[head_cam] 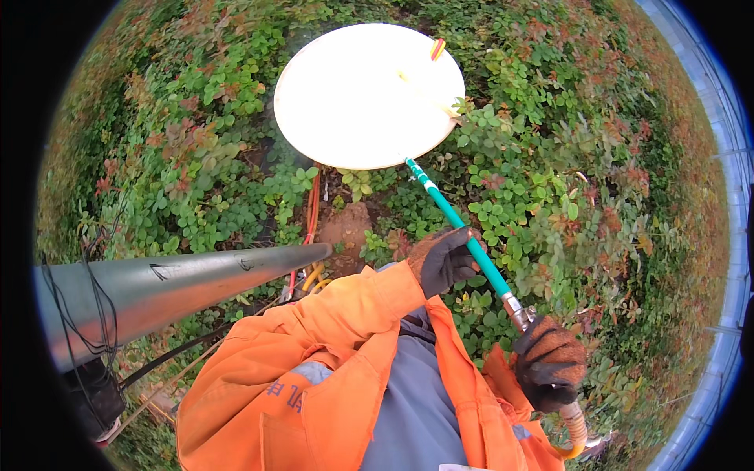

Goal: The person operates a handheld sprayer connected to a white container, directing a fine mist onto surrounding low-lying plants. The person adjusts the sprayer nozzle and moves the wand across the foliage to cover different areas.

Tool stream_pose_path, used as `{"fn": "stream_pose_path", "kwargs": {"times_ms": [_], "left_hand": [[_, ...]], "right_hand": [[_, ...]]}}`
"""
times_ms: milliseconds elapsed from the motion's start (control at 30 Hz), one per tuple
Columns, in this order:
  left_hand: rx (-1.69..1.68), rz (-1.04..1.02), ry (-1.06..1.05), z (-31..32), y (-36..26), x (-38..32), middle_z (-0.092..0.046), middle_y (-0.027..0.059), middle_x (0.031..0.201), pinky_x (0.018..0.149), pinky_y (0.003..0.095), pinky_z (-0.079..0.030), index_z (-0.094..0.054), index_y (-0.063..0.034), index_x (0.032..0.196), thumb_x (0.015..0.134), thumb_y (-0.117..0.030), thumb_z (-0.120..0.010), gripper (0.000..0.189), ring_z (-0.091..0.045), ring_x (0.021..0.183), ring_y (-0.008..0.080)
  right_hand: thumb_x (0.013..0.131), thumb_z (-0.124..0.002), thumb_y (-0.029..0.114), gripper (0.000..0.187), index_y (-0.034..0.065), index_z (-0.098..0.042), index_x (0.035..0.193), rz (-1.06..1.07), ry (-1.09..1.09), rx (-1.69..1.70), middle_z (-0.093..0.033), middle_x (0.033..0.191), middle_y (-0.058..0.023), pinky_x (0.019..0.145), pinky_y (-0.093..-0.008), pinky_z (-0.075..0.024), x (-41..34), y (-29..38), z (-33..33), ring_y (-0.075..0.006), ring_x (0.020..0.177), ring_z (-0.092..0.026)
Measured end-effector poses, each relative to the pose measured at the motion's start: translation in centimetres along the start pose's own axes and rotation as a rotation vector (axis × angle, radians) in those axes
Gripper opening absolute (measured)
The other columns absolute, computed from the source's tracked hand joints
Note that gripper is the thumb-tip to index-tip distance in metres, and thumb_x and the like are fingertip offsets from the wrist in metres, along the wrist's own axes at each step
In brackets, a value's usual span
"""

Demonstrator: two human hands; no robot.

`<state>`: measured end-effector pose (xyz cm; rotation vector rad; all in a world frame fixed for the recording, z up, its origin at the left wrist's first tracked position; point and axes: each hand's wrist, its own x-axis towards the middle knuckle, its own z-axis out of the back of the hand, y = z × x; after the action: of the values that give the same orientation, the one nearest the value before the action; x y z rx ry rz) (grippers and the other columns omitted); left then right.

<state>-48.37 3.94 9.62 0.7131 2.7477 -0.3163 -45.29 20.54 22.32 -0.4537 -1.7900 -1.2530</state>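
My left hand, in a black and brown work glove, is closed around the middle of a green tube. At the tube's lower end, my right hand, gloved alike, grips beside a metal fitting. A yellowish hose comes out below that hand. The far end of the tube meets the lower rim of a bright white, overexposed disc. A red and yellow strip lies at the disc's upper right edge. What the disc is made of cannot be told.
A thick metal post with black wires enters from the left. Red hoses and coiled yellow hose lie near a patch of bare soil. Dense leafy shrubs surround me; a translucent wall curves along the right.
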Motion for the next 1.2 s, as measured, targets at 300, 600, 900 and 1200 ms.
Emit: {"fn": "stream_pose_path", "kwargs": {"times_ms": [300,600,900,1200], "left_hand": [[0.006,0.153,0.038,-2.4,2.2,2.1,-0.064,0.0072,0.090,0.058,0.0259,-0.056,-0.056,-0.0065,0.098,0.089,-0.027,-0.060,0.023,-0.065,0.070,0.0147],[0.051,0.221,0.040,-3.3,3.4,2.3,-0.064,0.0070,0.085,0.055,0.0245,-0.056,-0.056,-0.0064,0.096,0.089,-0.028,-0.059,0.023,-0.064,0.067,0.0129],[0.023,0.197,0.049,-3.1,3.7,1.8,-0.064,0.0068,0.085,0.057,0.0253,-0.057,-0.056,-0.0069,0.096,0.089,-0.029,-0.060,0.023,-0.065,0.068,0.0134],[0.054,0.196,0.028,-4.0,3.2,1.2,-0.064,0.0067,0.087,0.057,0.0247,-0.057,-0.056,-0.0078,0.097,0.088,-0.029,-0.062,0.024,-0.065,0.069,0.0133]], "right_hand": [[0.094,-0.038,0.042,0.046,0.0070,-0.044,0.065,-0.198,-0.104,-0.303,-0.041,0.053,-0.0012,0.045,-0.0293,-0.0333,0.4,4.4,0.7,-0.0146,0.044,-0.040],[0.096,-0.032,0.041,0.043,0.0070,-0.047,0.075,-0.120,-0.135,-0.169,-0.036,0.053,-0.0008,0.049,-0.0326,-0.0298,0.0,5.0,0.9,-0.0142,0.047,-0.035],[0.095,-0.033,0.040,0.043,0.0074,-0.042,0.069,-0.184,-0.161,-0.263,-0.035,0.053,-0.0015,0.050,-0.0322,-0.0303,-0.7,6.1,1.4,-0.0151,0.046,-0.035],[0.089,-0.046,0.033,0.043,0.0077,-0.037,0.055,-0.221,-0.215,-0.330,-0.037,0.050,-0.0014,0.044,-0.0273,-0.0376,0.5,6.4,0.0,-0.0140,0.040,-0.041]]}}
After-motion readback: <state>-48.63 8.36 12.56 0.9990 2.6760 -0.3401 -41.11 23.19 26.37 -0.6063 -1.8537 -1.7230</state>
